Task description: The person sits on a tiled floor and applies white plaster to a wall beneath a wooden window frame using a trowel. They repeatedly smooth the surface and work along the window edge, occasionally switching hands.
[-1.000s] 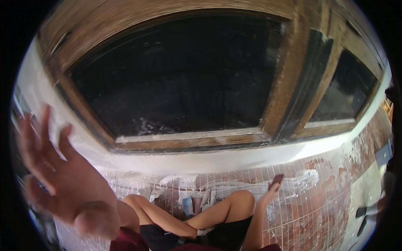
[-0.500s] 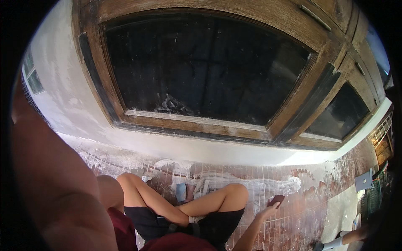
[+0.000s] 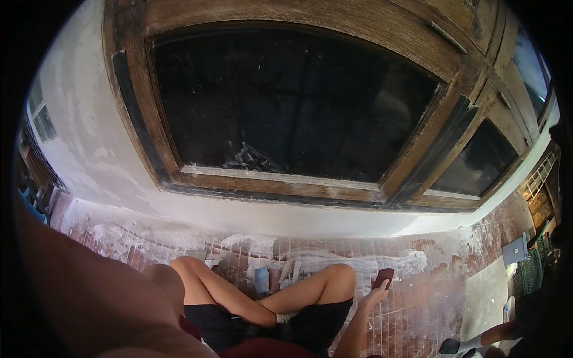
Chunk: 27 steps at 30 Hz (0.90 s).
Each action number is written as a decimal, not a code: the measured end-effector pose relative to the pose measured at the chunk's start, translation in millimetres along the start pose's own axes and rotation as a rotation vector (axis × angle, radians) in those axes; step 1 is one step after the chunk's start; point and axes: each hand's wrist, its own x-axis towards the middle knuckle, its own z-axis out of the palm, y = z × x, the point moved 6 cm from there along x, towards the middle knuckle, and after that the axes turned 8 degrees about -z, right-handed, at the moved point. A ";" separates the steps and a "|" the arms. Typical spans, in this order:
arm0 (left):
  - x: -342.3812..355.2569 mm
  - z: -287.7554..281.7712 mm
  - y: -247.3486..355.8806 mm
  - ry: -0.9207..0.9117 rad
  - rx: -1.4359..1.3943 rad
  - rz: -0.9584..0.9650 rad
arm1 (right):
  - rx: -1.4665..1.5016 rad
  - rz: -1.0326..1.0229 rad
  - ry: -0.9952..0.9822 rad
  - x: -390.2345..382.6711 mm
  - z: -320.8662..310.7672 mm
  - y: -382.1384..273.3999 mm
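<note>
My right hand (image 3: pixel 375 295) is low at the right, beside my right knee. Its fingers are closed around a flat, dark red rectangular piece (image 3: pixel 383 278) that looks like folded sandpaper, held above the floor. My left arm (image 3: pixel 89 280) fills the lower left close to the camera, and its hand lies outside the picture. In front of me stands a worn brown wooden window frame (image 3: pixel 280 186) around a dark glass pane (image 3: pixel 298 107). White smears (image 3: pixel 253 156) mark the lower part of the glass.
My crossed legs (image 3: pixel 316 287) rest on a dusty reddish floor (image 3: pixel 418 298) with white residue. Ahead of them lies a small blue piece (image 3: pixel 261 279). A grey laptop-like object (image 3: pixel 514 250) stands at the right, and another person's foot (image 3: pixel 450 346) shows at lower right.
My right hand has shifted left and slightly up, turning the dark red piece more upright. My left arm has dropped lower at the left edge.
</note>
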 end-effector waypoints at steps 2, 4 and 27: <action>-1.7 0.8 0.2 0.014 0.001 -0.004 | 0.013 0.000 -0.004 3.1 -1.9 0.6; -4.9 4.4 -0.9 0.010 -0.007 -0.021 | -0.151 0.029 0.025 5.5 -9.4 2.3; -408.9 44.8 -13.6 -0.803 0.189 -1.518 | -0.126 -0.226 -0.052 152.8 108.3 47.6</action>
